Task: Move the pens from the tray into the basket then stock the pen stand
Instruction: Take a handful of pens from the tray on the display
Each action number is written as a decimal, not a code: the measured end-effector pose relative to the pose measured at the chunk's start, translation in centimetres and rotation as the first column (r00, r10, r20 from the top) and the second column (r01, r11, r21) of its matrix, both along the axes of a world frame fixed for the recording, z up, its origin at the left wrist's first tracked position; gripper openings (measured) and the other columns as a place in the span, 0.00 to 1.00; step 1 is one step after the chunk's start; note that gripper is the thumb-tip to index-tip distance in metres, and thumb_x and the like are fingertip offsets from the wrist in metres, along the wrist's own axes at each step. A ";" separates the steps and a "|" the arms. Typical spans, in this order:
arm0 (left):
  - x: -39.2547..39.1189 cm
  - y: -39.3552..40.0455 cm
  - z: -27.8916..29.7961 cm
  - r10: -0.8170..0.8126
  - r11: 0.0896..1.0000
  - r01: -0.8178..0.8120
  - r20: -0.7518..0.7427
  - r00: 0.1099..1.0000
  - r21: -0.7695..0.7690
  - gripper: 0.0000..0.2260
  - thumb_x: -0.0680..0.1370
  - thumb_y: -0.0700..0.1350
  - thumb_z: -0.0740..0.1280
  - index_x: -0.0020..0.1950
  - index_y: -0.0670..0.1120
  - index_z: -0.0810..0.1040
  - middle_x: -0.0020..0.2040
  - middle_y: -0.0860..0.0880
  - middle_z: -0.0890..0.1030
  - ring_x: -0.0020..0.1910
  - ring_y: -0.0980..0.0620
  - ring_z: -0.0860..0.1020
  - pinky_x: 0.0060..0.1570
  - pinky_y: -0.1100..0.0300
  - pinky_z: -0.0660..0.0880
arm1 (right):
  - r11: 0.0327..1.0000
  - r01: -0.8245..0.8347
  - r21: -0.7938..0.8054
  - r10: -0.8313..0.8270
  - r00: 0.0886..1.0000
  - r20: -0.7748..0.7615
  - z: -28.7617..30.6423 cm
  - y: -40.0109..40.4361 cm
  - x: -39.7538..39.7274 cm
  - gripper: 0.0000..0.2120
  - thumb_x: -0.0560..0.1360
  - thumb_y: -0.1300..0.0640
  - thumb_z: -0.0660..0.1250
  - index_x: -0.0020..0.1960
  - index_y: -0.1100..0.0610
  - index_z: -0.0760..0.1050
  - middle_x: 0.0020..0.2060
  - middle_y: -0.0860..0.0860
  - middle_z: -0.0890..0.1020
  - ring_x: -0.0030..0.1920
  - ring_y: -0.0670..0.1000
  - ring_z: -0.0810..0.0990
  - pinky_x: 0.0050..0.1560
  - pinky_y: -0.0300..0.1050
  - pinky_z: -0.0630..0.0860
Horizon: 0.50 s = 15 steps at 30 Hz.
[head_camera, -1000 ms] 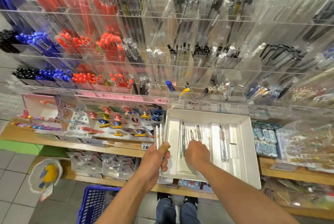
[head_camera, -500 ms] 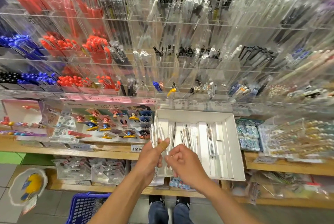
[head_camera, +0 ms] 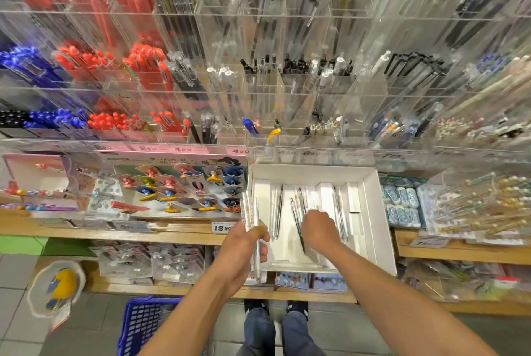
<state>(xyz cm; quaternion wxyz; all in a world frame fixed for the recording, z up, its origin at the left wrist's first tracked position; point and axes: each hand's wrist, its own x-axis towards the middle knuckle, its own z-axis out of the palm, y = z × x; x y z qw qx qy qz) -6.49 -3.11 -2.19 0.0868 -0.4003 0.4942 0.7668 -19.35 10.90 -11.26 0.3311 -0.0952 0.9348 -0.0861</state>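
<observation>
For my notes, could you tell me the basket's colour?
Blue, seen in the head view: basket.

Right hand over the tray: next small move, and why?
Probably close the right hand on the loose pens under it and lift them to the bundle the left hand grips. Pens remain in the white tray, and the blue basket sits low on the left.

tray (head_camera: 376,212) white | basket (head_camera: 143,324) blue | pens (head_camera: 251,212) clear
</observation>
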 end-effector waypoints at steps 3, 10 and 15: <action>0.2 0.1 0.0 0.017 1.000 -0.017 -0.003 1.000 0.008 0.03 0.80 0.38 0.63 0.53 0.42 0.74 0.34 0.49 0.76 0.29 0.52 0.71 0.30 0.60 0.71 | 0.999 -0.003 0.047 0.005 0.999 -0.051 -0.4 -1.1 0.2 0.11 0.73 0.69 0.61 0.35 0.56 0.69 0.31 0.50 0.73 0.30 0.50 0.72 0.30 0.42 0.69; 0.5 0.0 0.3 0.054 0.998 -0.055 0.009 0.998 0.041 0.04 0.81 0.39 0.63 0.56 0.42 0.75 0.35 0.48 0.75 0.29 0.52 0.71 0.29 0.60 0.71 | 0.976 -0.094 0.196 0.098 0.995 -0.011 -0.4 -2.2 0.9 0.14 0.71 0.71 0.64 0.32 0.56 0.69 0.29 0.49 0.73 0.27 0.48 0.71 0.29 0.41 0.69; 0.2 -0.1 0.3 0.089 0.994 -0.091 0.025 0.996 0.057 0.06 0.81 0.39 0.64 0.56 0.40 0.75 0.37 0.46 0.76 0.29 0.52 0.72 0.31 0.59 0.71 | 0.996 0.042 0.073 -0.046 0.998 0.051 0.3 -2.2 0.5 0.12 0.76 0.64 0.61 0.34 0.57 0.69 0.31 0.50 0.74 0.30 0.50 0.74 0.31 0.40 0.71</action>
